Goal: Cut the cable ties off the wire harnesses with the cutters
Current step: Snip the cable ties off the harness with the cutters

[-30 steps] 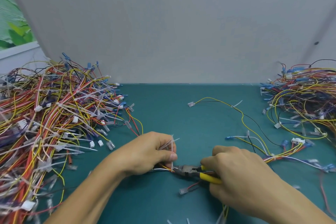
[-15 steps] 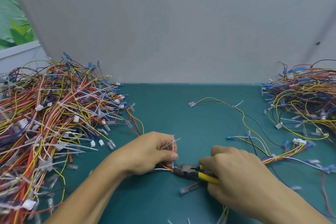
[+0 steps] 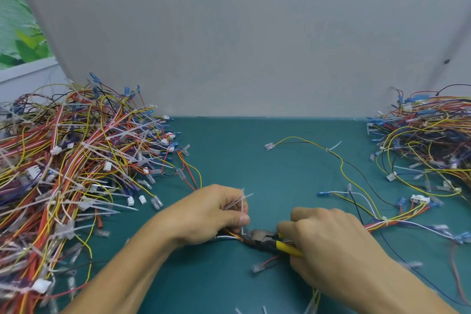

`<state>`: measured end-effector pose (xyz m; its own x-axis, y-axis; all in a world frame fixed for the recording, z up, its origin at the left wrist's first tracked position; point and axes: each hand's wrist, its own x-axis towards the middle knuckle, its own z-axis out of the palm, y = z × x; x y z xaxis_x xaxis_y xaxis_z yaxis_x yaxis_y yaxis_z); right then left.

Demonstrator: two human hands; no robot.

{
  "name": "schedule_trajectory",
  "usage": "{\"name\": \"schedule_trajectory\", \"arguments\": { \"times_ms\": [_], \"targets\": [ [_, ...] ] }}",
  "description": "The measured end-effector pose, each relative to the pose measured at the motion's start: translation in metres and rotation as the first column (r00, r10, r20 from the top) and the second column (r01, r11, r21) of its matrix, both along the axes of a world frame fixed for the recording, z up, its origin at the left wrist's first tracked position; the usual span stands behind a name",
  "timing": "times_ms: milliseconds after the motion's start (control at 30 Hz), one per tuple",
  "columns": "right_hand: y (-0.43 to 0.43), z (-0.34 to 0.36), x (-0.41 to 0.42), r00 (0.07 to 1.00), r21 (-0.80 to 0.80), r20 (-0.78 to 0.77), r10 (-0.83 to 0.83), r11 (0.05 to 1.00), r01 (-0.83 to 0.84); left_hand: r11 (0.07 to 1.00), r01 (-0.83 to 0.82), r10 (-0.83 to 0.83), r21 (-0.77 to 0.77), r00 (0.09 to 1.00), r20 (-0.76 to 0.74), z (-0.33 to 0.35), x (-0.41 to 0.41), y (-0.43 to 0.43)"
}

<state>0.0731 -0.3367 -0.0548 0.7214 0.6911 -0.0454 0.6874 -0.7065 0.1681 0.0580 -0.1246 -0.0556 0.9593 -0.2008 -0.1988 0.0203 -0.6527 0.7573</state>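
Nearest to the camera, some short cut pieces of tie point(image 3: 264, 310) lie on the green surface point(image 3: 242, 160), and a loose plug on a red wire point(image 3: 257, 267) lies just under the tool. The right hand point(image 3: 336, 245) is curled around the yellow handles of the cutters point(image 3: 265, 238) and covers most of them, so only the dark head and a bit of the handle show. The jaws stand at a white cable tie point(image 3: 242, 211) on the wire harness point(image 3: 397, 220), but I cannot tell if they are closed on it. The left hand point(image 3: 209, 214) holds the harness just beside the jaws, with its fingers point(image 3: 229, 199) bent and the thumb pressing the tie's tail, and it hides the wires under it. The harness runs off to the right behind the right hand. Further away a thin yellow and black wire point(image 3: 341, 168) lies alone. A big pile of harnesses point(image 3: 71, 173) fills the left side, and a smaller pile point(image 3: 428, 150) is on the right. Behind all stands a grey wall point(image 3: 242, 33).
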Motion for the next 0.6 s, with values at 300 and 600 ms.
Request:
{"name": "schedule_trajectory", "arguments": {
  "times_ms": [300, 600],
  "targets": [
    [0.000, -0.003, 0.001, 1.000, -0.022, -0.019, 0.014, 1.000, -0.015, 1.000, 0.002, -0.002, -0.009, 1.000, 0.004, 0.001, 0.000, 0.000],
    [-0.005, 0.001, 0.002, 0.990, 0.118, -0.126, -0.056, 0.990, 0.071, 0.700, -0.347, 0.315, -0.624, 0.934, -0.166, 0.019, -0.003, 0.018]
  ]
}}
